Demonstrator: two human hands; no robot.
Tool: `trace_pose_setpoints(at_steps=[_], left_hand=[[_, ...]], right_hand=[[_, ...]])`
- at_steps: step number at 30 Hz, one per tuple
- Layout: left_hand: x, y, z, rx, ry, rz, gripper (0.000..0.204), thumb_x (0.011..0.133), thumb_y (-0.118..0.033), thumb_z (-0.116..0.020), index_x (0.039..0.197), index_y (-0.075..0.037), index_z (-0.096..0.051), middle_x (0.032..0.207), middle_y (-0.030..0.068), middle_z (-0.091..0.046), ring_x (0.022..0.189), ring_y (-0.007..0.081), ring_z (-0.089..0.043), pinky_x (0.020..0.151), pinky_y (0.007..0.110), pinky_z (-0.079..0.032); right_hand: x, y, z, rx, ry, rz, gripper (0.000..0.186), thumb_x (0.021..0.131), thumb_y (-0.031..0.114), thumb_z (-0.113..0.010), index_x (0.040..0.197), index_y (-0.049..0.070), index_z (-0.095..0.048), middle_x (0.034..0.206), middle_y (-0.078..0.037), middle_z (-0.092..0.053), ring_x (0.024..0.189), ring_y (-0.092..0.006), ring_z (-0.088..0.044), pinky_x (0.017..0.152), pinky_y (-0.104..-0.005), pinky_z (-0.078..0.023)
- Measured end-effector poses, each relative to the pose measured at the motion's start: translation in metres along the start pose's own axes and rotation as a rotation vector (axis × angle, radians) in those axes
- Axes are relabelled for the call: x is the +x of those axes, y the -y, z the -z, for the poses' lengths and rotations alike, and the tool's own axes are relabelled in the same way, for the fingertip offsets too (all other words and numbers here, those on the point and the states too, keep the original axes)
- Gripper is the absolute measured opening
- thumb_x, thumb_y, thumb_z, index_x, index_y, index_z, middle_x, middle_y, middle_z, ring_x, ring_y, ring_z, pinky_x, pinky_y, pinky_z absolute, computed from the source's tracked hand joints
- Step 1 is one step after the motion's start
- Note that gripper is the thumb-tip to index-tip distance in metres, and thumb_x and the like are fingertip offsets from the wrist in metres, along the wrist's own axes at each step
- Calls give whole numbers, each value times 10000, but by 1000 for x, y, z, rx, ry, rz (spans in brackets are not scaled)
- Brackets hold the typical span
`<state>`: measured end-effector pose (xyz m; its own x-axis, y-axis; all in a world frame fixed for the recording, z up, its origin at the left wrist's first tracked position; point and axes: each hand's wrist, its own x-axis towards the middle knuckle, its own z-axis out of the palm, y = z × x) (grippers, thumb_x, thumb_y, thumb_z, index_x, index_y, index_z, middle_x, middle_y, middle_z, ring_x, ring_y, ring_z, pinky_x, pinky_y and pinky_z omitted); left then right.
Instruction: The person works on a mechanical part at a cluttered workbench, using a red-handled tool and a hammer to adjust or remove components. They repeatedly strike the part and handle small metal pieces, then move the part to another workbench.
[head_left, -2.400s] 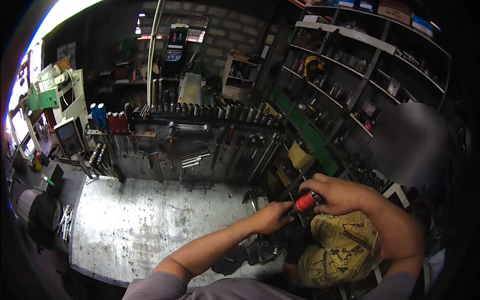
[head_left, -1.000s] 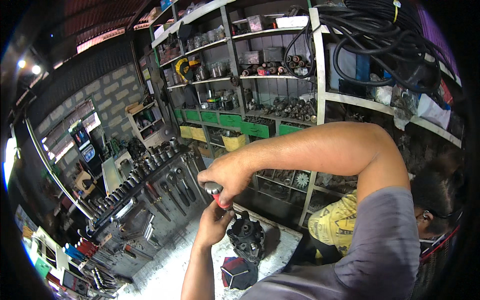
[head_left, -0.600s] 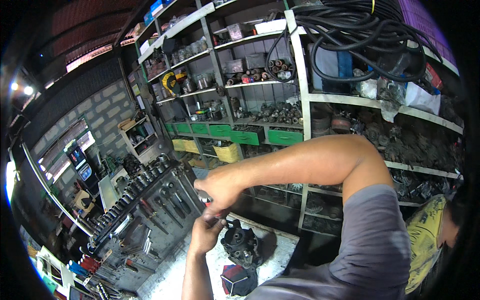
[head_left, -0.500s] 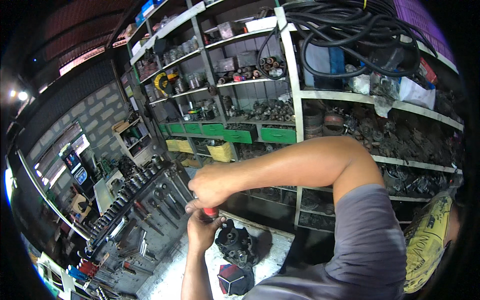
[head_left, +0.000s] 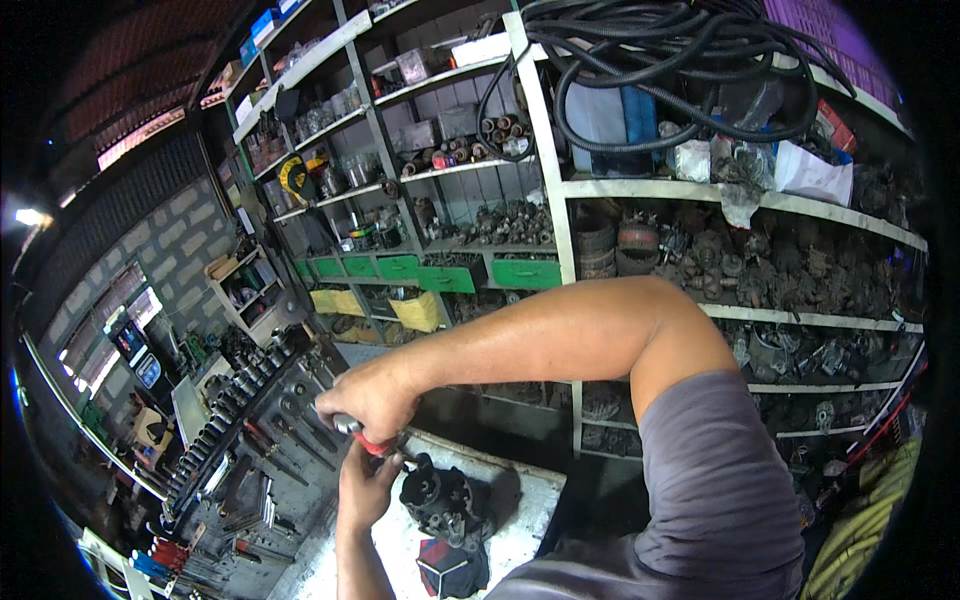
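My right hand [head_left: 365, 398] grips a red tool with a silver metal end [head_left: 372, 442], held slantwise over the workbench [head_left: 325, 560]. My left hand [head_left: 368, 480] is closed around the tool's lower end, just below my right hand; what its fingers cover is partly hidden. Beside both hands, a dark, greasy cast-metal assembly [head_left: 432, 498] with bolt lugs rests on the light bench top. In front of that part lies a black-and-red cloth item [head_left: 450, 568], perhaps a cap, close to the bench's near side.
A board of sockets, wrenches and screwdrivers [head_left: 270, 470] stands along the bench's left. Shelves [head_left: 740, 310] of grimy parts and green drawers [head_left: 448, 278] line the back and right. Coiled black hose [head_left: 660, 75] hangs high. A person in yellow [head_left: 865, 530] is at the far right.
The view has swung right toward the shelves. Both my hands, still on the red tool, have shifted leftward in view. The person in yellow has moved to the far right edge.
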<state>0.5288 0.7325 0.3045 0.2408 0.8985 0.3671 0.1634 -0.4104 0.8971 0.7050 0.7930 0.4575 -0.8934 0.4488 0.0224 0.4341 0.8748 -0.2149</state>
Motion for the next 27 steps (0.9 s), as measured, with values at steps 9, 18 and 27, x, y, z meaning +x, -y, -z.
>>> trace_pose_setpoints(at_steps=[9,18,27], left_hand=[[-3,3,0,266,-183,-4,402,924,-29,-841,1290,31,-686,1185,140,-794,1043,188,-737,887,376,-596],[3,9,-10,277,-252,32,757,833,-123,-945,1448,58,-543,1314,207,-736,1173,281,-736,1017,424,-575],[9,5,-2,558,-226,90,747,808,-161,-953,1377,-2,-495,1145,253,-769,1150,456,-736,953,503,-578]], right_hand=[[7,-18,-5,-82,-12,119,816,804,433,-914,1417,9,-583,1110,-279,-767,1071,-452,-748,930,-516,-591],[20,-28,11,-123,78,107,791,853,568,-819,1347,-26,-648,1157,-314,-756,1086,-486,-737,970,-511,-594],[26,-34,7,-118,107,-72,530,896,440,-854,1158,19,-669,1050,-240,-755,1084,-440,-731,949,-506,-571]])
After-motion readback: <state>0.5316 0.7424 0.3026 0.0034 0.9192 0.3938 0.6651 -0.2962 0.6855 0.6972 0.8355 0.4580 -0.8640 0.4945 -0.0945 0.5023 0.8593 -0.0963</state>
